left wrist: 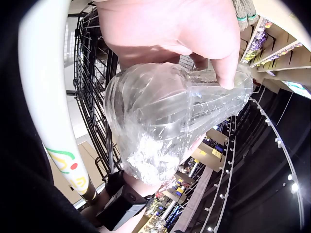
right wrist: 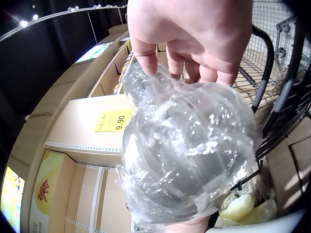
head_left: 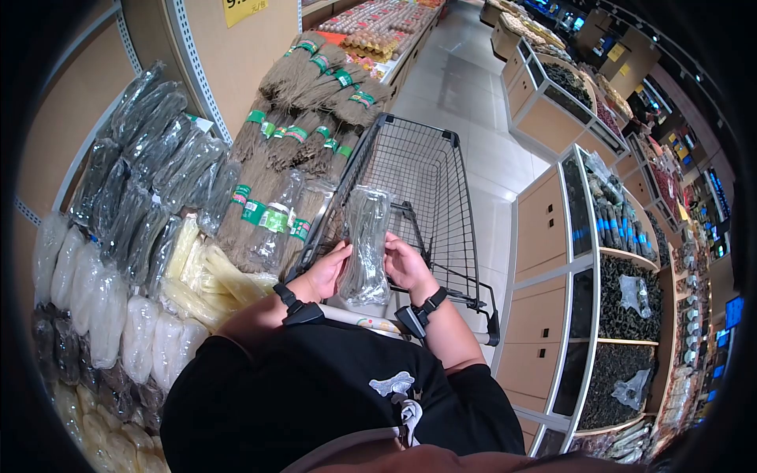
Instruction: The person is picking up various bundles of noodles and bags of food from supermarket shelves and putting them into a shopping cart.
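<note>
Between my two hands stands a clear plastic-wrapped pack of greyish translucent noodles [head_left: 367, 244], upright above the cart's handle. My left hand [head_left: 327, 272] grips its left side, with the thumb on the near face and the fingers reaching behind. On the opposite side my right hand [head_left: 410, 264] holds it the same way, the fingers curving behind the wrap. In the left wrist view the left thumb [left wrist: 226, 73] presses on the shiny plastic. The right wrist view shows the rounded, crinkled end of the noodle pack [right wrist: 189, 150] below the right hand's fingers.
A black wire shopping cart [head_left: 465, 229] with a pale handle [head_left: 355, 317] is right before me. To the left lie bagged dark noodles [head_left: 130, 181], white packs [head_left: 102, 315], yellow packs [head_left: 205, 284] and green-banded bundles [head_left: 292, 134]. Wooden bins [head_left: 540, 315] line the right side of the aisle.
</note>
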`<control>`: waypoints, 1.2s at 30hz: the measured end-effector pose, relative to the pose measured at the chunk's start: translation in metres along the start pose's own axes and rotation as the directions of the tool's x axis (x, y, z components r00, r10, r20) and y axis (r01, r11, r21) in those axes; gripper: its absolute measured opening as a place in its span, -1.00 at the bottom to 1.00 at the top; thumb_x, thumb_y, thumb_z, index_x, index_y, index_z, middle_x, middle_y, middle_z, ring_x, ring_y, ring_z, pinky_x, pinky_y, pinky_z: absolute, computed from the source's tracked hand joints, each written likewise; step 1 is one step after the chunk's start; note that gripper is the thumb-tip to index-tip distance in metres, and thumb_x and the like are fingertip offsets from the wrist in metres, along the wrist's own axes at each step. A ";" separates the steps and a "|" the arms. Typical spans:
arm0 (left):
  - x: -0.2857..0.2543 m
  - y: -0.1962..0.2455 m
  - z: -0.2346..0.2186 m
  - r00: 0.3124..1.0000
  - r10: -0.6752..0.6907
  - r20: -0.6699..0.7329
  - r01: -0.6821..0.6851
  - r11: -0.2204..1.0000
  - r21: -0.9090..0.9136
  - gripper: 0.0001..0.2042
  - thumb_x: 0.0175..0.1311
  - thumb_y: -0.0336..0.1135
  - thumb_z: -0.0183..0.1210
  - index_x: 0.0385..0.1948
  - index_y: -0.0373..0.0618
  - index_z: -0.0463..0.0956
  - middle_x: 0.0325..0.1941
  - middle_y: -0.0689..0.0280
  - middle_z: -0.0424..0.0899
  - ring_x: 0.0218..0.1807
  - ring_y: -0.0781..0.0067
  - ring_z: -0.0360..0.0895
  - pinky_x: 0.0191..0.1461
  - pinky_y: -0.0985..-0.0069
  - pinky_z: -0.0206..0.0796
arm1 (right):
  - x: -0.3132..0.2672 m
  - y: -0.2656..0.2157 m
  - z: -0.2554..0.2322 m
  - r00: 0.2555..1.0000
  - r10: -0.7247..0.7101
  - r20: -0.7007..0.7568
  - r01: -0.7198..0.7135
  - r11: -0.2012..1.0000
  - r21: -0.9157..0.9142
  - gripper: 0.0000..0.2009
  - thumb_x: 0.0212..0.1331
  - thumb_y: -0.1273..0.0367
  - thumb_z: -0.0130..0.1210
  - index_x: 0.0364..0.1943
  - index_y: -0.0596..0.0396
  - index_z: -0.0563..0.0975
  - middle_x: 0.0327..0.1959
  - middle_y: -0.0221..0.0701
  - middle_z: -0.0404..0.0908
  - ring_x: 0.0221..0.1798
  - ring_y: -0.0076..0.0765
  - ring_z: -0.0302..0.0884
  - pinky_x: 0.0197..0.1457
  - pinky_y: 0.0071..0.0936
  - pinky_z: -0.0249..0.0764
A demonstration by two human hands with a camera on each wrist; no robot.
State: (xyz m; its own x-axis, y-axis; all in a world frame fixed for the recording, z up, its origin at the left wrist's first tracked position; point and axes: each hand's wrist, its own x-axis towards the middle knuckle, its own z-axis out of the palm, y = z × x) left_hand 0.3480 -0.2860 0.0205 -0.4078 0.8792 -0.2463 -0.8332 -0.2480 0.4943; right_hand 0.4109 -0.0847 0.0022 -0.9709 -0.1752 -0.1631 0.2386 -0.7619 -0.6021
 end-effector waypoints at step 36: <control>0.004 0.006 -0.010 0.986 -0.148 0.081 0.157 0.980 -0.120 -0.43 0.35 0.17 -0.20 0.12 -0.15 0.35 -0.08 0.22 0.60 -0.12 0.39 0.59 -0.03 0.35 0.47 | -0.007 -0.012 0.034 1.000 -0.003 -0.021 0.001 0.996 -0.089 -0.71 0.24 0.42 -0.10 0.05 0.14 0.38 -0.03 -0.42 0.48 -0.03 -0.49 0.43 0.07 -0.50 0.35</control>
State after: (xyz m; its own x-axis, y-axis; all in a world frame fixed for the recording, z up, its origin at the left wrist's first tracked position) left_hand 0.3375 -0.2879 0.0140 -0.2486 0.9364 -0.2478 -0.9255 -0.1541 0.3459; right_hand 0.4139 -0.0956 0.0368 -0.9710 -0.1599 -0.1776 0.2383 -0.7037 -0.6693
